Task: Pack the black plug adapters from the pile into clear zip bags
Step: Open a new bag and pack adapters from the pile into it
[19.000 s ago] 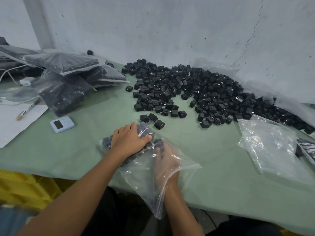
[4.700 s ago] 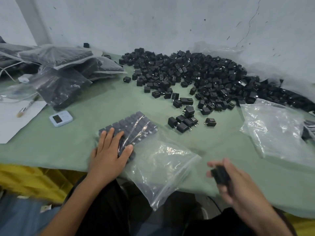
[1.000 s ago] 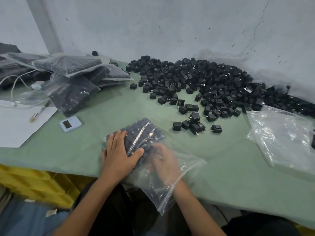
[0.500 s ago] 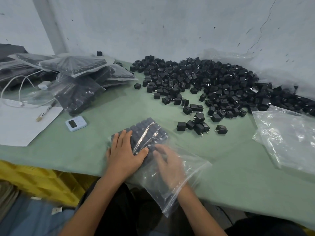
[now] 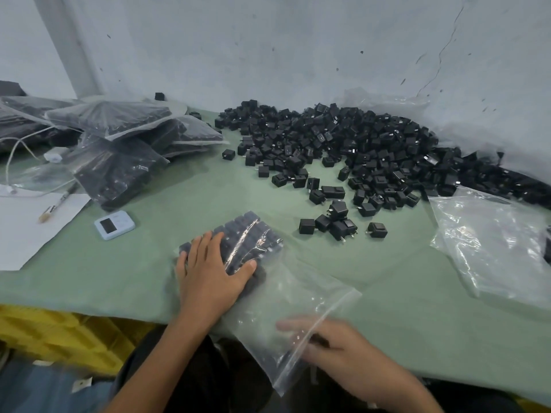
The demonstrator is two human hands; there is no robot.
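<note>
A big pile of black plug adapters (image 5: pixel 357 150) lies against the far wall, with a few loose ones (image 5: pixel 334 222) nearer me. In front of me a clear zip bag (image 5: pixel 298 299) lies on the green table, its far end filled with neat rows of adapters (image 5: pixel 250 236). My left hand (image 5: pixel 208 278) presses flat on those rows through the plastic. My right hand (image 5: pixel 337 350) is at the bag's mouth near the table edge, fingers fairly straight and partly under the plastic; it is blurred, and I see nothing held in it.
Empty clear bags (image 5: pixel 492 248) lie at the right. Filled bags (image 5: pixel 119 144) are stacked at the back left. A small white device (image 5: pixel 114 225), a sheet of paper (image 5: pixel 29 222) and a pen sit at the left. A yellow crate (image 5: pixel 59 332) stands below the table edge.
My right hand has drawn back from deep inside the bag to its mouth. My left hand stays pressed on the packed rows.
</note>
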